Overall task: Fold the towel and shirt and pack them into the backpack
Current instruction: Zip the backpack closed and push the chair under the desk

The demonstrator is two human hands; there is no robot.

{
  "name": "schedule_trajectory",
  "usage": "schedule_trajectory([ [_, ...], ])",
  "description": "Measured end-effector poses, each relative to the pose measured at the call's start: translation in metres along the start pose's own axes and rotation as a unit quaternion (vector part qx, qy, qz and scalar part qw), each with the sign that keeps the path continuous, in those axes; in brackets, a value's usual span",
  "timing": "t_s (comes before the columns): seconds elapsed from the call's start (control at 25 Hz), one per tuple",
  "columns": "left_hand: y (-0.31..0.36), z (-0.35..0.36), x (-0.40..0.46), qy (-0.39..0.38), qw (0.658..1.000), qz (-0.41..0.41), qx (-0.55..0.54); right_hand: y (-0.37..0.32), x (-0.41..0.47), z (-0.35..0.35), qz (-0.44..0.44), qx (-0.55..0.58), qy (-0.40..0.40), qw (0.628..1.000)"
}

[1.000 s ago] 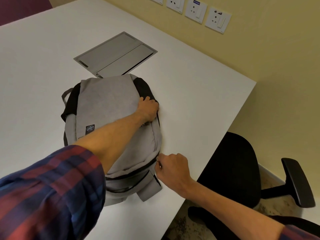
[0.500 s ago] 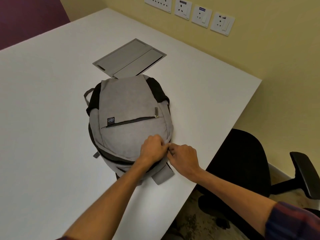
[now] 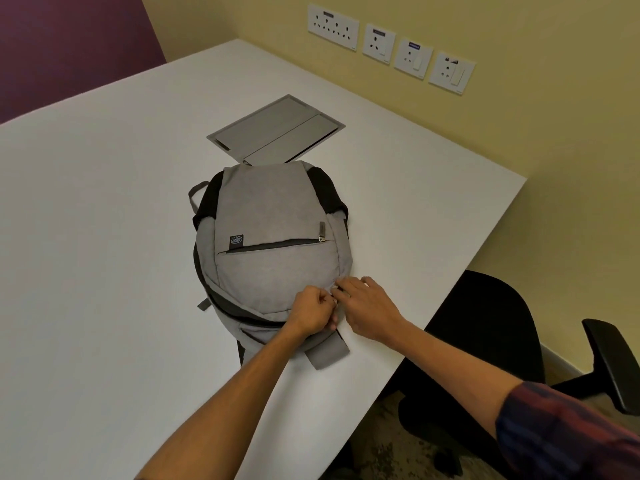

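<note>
The backpack (image 3: 273, 251) lay flat on the white surface (image 3: 104, 271), its grey front facing up and its top end toward me, right under my fingers. My left hand (image 3: 313, 311) sat curled on the near edge of the bag, its fingers (image 3: 323, 301) bunched together and pinching something small at the seam, likely the zip pull, though I could not tell for sure. My right hand (image 3: 367, 306) rested just beside it, touching it, with fingers bent against the same edge and pinching the fabric there. Beyond my fingers ran the front pocket zip (image 3: 273, 244). Farther off, a grey hatch (image 3: 277, 131) sat in the surface. To the right of my fingers stood a black chair (image 3: 485, 327).
</note>
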State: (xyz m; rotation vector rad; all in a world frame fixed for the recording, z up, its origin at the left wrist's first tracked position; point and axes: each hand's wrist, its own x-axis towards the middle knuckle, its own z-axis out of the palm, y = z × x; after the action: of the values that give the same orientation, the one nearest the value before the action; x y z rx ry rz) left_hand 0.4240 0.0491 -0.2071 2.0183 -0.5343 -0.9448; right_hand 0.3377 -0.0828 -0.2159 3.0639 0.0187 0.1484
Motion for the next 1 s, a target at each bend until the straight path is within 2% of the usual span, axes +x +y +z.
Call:
schedule_trajectory([
  [0.08,-0.001,-0.003,-0.006,0.011,0.999,0.026,0.031,0.000,0.006,0.007,-0.044,-0.051,0.002,0.998],
  [0.2,-0.011,-0.014,-0.014,0.022,0.987,0.048,0.154,0.003,0.012,0.015,-0.108,-0.093,0.044,0.989],
  [0.32,-0.026,-0.033,-0.032,0.039,0.963,0.067,0.260,0.009,0.008,0.020,-0.118,-0.101,0.075,0.985],
  [0.44,-0.048,-0.063,-0.052,0.058,0.947,0.057,0.310,0.013,0.003,0.021,-0.112,-0.082,0.044,0.989],
  [0.6,-0.081,-0.117,-0.065,0.085,0.957,-0.021,0.278,0.013,0.002,0.022,-0.065,-0.032,0.032,0.997],
  [0.72,-0.090,-0.134,-0.072,0.091,0.956,-0.016,0.280,0.000,0.013,0.010,-0.029,0.023,0.029,0.999],
  [0.84,-0.092,-0.134,-0.074,0.107,0.950,0.016,0.293,-0.032,0.029,-0.002,-0.078,0.109,0.050,0.990],
  [1.0,-0.089,-0.136,-0.079,0.107,0.940,0.044,0.322,-0.097,0.064,-0.014,-0.145,0.117,0.039,0.982],
])
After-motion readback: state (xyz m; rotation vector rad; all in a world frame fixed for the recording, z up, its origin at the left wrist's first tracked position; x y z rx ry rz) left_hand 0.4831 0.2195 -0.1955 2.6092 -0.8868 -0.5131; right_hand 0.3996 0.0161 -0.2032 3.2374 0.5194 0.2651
